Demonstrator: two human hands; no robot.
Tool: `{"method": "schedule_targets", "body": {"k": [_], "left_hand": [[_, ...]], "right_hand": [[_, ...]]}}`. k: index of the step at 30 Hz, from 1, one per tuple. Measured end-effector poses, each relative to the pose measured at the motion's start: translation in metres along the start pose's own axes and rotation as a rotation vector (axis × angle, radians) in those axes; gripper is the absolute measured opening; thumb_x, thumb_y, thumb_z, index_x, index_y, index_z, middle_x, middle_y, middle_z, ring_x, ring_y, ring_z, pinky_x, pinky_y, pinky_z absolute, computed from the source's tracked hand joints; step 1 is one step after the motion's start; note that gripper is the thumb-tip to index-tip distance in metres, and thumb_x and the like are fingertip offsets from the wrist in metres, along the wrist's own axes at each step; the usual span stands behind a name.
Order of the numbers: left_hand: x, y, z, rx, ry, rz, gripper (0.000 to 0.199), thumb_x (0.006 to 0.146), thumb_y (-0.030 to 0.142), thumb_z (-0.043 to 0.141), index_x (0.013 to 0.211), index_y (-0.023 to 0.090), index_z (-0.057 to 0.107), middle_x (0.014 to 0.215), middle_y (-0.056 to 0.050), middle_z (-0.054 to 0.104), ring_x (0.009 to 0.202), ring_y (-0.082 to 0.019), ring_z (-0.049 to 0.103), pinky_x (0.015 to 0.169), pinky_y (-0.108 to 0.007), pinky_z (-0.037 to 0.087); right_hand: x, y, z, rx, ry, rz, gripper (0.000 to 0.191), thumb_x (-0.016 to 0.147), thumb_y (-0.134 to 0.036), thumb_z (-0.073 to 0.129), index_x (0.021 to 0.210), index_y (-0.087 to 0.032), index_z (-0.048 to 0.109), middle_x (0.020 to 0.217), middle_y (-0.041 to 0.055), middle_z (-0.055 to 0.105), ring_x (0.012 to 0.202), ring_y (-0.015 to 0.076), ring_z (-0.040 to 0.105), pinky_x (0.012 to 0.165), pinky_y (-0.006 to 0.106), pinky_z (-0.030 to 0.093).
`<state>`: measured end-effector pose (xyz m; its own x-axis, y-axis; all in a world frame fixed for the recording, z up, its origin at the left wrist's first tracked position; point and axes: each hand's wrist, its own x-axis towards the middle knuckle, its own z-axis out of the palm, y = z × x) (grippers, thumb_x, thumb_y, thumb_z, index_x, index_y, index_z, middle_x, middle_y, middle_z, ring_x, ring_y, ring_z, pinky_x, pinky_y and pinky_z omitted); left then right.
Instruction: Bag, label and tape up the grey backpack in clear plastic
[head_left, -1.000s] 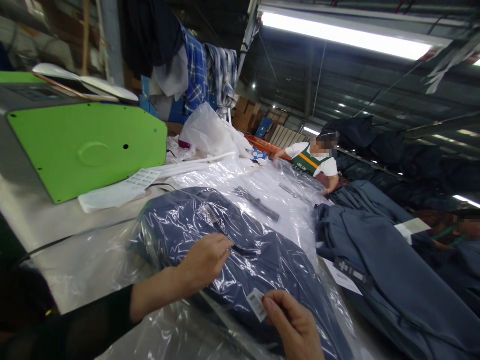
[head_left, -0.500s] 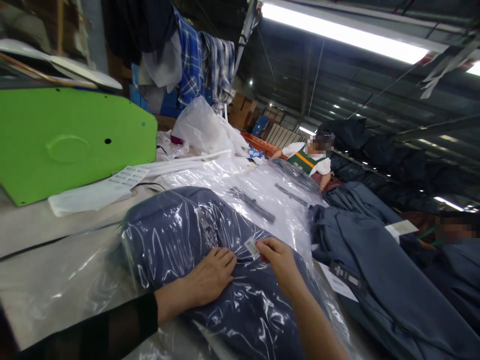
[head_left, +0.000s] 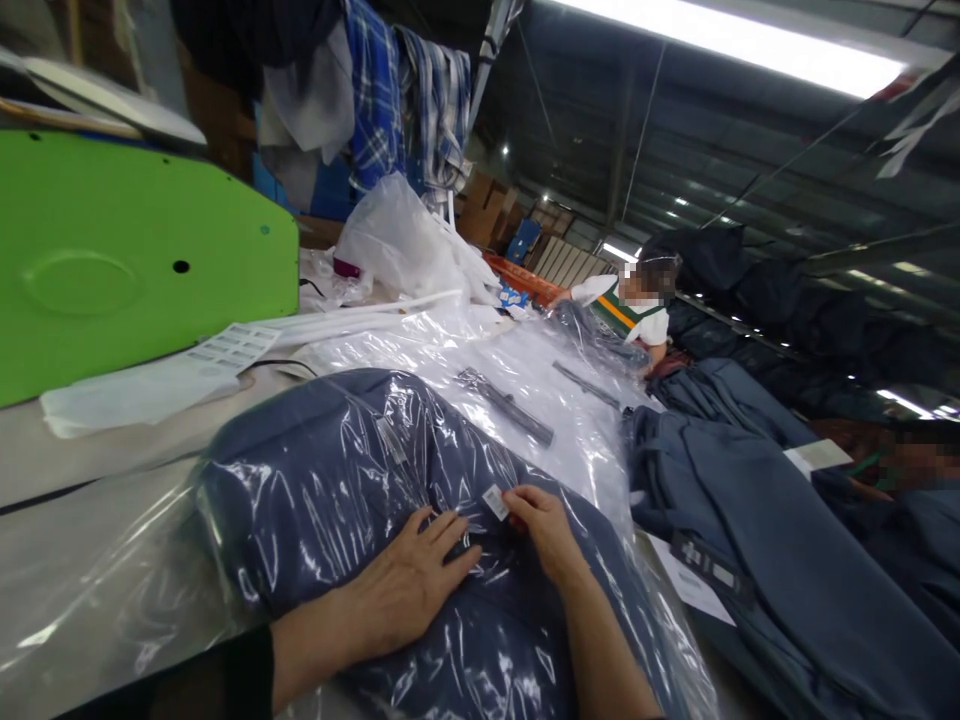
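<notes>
Left hand spread open, palm down on bagged navy garment; right hand pinches small label between thumb and finger.

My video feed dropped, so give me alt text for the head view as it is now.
The right hand pinches a small white label over a bagged dark blue garment, while the left hand lies on the bag. A green machine stands left; a co-worker is beyond.
</notes>
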<state>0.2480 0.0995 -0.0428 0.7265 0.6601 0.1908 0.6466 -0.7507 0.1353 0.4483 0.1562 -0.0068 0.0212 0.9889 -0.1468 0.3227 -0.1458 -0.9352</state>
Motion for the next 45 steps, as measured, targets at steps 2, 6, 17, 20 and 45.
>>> {"method": "schedule_targets", "body": {"k": [2, 6, 17, 20, 45], "left_hand": [[0.001, 0.001, -0.002, 0.003, -0.005, 0.003, 0.048, 0.09, 0.007, 0.04, 0.137, 0.018, 0.044, 0.143, -0.02, 0.041, 0.131, -0.037, 0.04, 0.102, -0.061, 0.036], [0.002, 0.002, -0.003, 0.025, -0.022, 0.029, 0.047, 0.088, 0.004, 0.041, 0.134, 0.014, 0.047, 0.144, -0.017, 0.042, 0.131, -0.037, 0.04, 0.101, -0.061, 0.036], [-0.001, -0.002, 0.005, 0.026, 0.012, 0.041, 0.04, 0.093, 0.011, 0.039, 0.132, 0.016, 0.048, 0.143, -0.013, 0.044, 0.129, -0.034, 0.041, 0.101, -0.056, 0.037], [-0.001, -0.001, 0.006, 0.011, 0.028, 0.036, 0.039, 0.095, 0.013, 0.036, 0.132, 0.015, 0.048, 0.143, -0.013, 0.044, 0.13, -0.035, 0.041, 0.102, -0.057, 0.037], [-0.004, -0.004, 0.025, 0.004, 0.176, 0.043, 0.04, 0.094, 0.014, 0.037, 0.132, 0.017, 0.048, 0.141, -0.011, 0.047, 0.128, -0.031, 0.04, 0.103, -0.054, 0.035]], "right_hand": [[0.001, 0.005, -0.001, 0.002, -0.018, 0.009, 0.033, 0.057, -0.049, 0.065, 0.063, -0.017, 0.063, 0.051, -0.0022, 0.051, 0.051, 0.0119, 0.044, 0.051, 0.026, 0.031], [0.004, 0.01, -0.001, 0.005, -0.064, 0.037, 0.033, 0.056, -0.049, 0.065, 0.063, -0.017, 0.063, 0.05, -0.0026, 0.051, 0.05, 0.011, 0.043, 0.049, 0.025, 0.03], [0.018, -0.001, -0.011, -0.059, -0.221, 0.117, 0.029, 0.054, -0.045, 0.067, 0.061, -0.018, 0.062, 0.048, -0.0036, 0.051, 0.047, 0.0095, 0.044, 0.045, 0.023, 0.03], [0.017, -0.001, -0.011, -0.07, -0.237, 0.118, 0.029, 0.054, -0.045, 0.068, 0.062, -0.017, 0.062, 0.049, -0.0036, 0.051, 0.048, 0.0094, 0.044, 0.045, 0.022, 0.03], [0.029, 0.007, -0.012, -0.088, -0.168, 0.097, 0.033, 0.06, -0.049, 0.062, 0.069, -0.017, 0.061, 0.041, -0.006, 0.047, 0.035, 0.0057, 0.034, 0.036, 0.02, 0.02]]}}
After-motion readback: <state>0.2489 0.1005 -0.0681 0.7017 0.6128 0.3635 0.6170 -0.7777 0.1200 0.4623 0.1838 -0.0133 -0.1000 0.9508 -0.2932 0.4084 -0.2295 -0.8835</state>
